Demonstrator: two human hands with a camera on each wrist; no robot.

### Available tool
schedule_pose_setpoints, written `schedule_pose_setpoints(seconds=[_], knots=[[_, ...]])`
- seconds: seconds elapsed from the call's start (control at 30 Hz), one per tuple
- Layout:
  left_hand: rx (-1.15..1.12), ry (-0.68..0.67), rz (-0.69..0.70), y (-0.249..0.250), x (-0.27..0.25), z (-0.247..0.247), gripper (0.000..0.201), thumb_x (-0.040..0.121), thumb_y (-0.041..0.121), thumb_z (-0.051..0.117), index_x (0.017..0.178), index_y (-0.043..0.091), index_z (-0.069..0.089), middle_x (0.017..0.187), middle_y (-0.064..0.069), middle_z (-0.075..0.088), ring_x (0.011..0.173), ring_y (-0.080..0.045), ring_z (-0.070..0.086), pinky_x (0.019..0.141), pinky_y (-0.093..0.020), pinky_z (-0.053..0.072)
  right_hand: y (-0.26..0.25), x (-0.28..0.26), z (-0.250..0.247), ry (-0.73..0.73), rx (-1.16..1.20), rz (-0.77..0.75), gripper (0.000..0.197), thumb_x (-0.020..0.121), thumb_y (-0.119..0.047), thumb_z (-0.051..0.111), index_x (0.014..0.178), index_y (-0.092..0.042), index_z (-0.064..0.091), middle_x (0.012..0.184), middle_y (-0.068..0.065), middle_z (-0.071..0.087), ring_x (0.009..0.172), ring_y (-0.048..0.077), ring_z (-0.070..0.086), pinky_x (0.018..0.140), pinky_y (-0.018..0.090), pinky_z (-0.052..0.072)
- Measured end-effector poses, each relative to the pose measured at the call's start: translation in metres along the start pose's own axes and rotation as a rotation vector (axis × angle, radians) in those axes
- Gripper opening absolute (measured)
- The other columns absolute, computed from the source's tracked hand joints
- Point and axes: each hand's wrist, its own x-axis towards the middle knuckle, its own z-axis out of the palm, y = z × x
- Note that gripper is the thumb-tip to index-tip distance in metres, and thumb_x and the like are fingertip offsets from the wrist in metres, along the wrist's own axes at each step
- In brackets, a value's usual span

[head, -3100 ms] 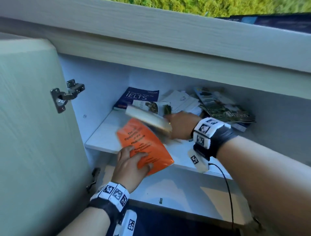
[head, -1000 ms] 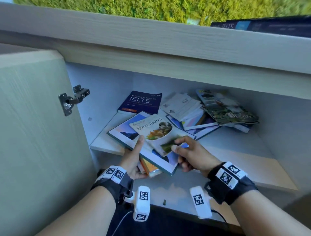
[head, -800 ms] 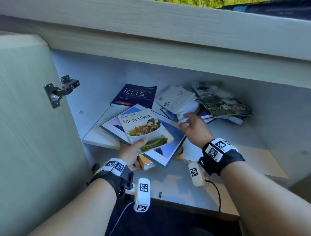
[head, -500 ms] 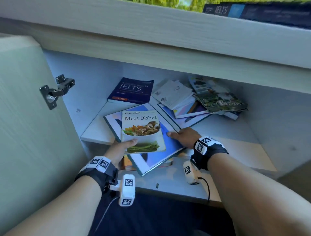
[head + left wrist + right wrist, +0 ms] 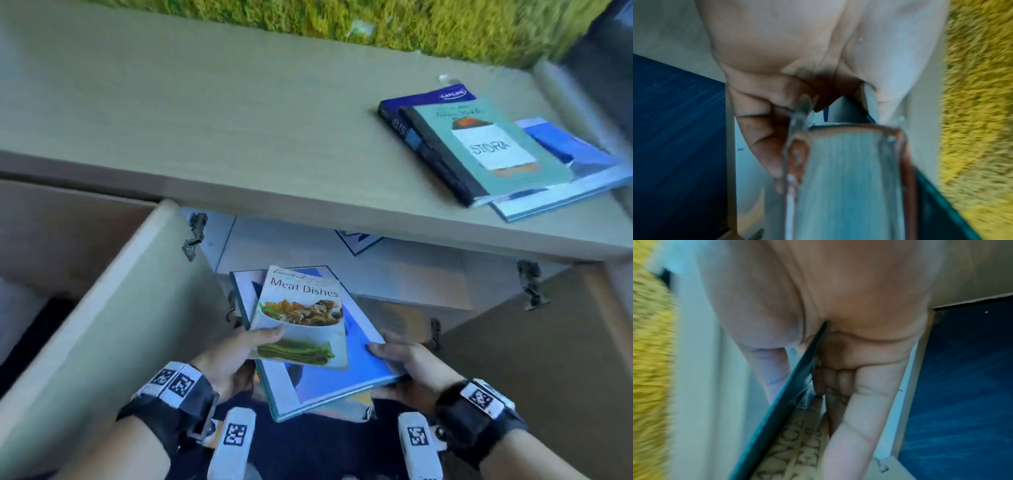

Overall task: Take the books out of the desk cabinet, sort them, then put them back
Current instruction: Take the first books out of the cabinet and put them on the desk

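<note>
Both hands are carrying a stack out of the open cabinet: the left hand [image 5: 236, 356] has its thumb clamped over the glossy "Meat Dishes" paperback cookbook [image 5: 301, 318], and the right hand [image 5: 404, 363] grips the right edge of the big flat blue hardcover [image 5: 346, 373] underneath it. To do this bit well I'd keep the stack level and that thumb pressed down, since the cookbook sits loose on top and could slide, then lift clear of the pale wood counter [image 5: 212, 123] edge and set it left of the teal "STORA" book [image 5: 489, 150] lying on the counter. Hard to say how many thinner books ride under the hardcover, only edges show. The wrist views are blurry, and the cabinet's inside is mostly hidden by the counter.
</note>
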Motion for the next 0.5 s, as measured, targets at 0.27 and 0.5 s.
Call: schedule_pose_setpoints(seconds=[0.27,0.5], knots=[[0.190,-0.058,0.189,0.105,-0.221,0.027,0.054,0.053,0.079,0.076,0.080,0.033,0.076,0.073,0.042,0.067,0.083,0.019,0.062,0.076,-0.012,0.038,-0.101,-0.204,0.041,-0.159,-0.105,-0.186,0.051,0.084,-0.017,0.074,0.132,-0.014,0.059,0.130,0.024,0.067,0.116,0.049,0.063,0.103,0.074,0.041],[-0.093,-0.046,0.465,0.189,-0.204,0.036,0.045,0.084,0.019,0.079,0.126,0.008,0.067,0.122,-0.017,0.073,0.109,-0.036,0.071,0.081,-0.041,0.062,-0.219,-0.201,0.064,0.008,-0.021,-0.441,0.038,0.095,-0.010,0.063,0.132,-0.011,0.061,0.130,0.016,0.070,0.120,0.039,0.066,0.100,0.058,0.053]])
